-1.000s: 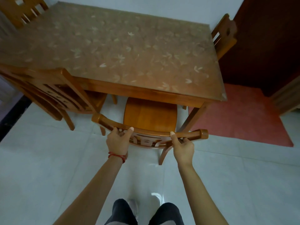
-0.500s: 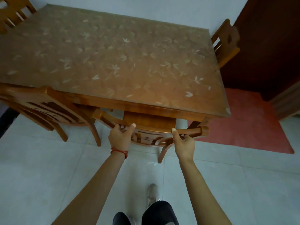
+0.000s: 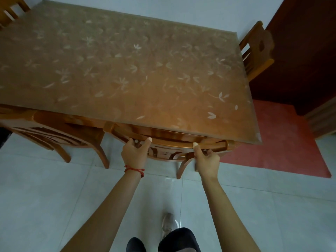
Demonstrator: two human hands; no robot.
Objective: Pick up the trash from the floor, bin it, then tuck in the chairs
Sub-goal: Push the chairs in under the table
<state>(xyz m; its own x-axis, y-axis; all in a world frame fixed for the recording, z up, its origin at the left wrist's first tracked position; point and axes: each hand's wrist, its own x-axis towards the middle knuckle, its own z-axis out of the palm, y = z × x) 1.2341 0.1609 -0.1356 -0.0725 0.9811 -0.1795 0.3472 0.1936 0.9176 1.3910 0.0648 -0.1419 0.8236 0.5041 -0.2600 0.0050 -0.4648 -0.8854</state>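
Observation:
A wooden chair [image 3: 171, 143] stands at the near edge of the wooden table [image 3: 127, 73], its seat hidden under the tabletop and its curved backrest almost touching the edge. My left hand [image 3: 134, 154], with a red string at the wrist, grips the left part of the backrest's top rail. My right hand [image 3: 207, 160] grips the right part of the same rail. No trash shows on the floor.
A second chair [image 3: 54, 135] is tucked in at the left. A third chair [image 3: 256, 50] stands at the table's right end, a fourth [image 3: 11, 10] at the far left corner. A red mat [image 3: 280, 142] lies on the pale tiles at right, before a dark door [image 3: 305, 51].
The chair has slid forward under the table with both hands on its backrest; the seat, visible before, is now hidden. I have stepped closer to the table.

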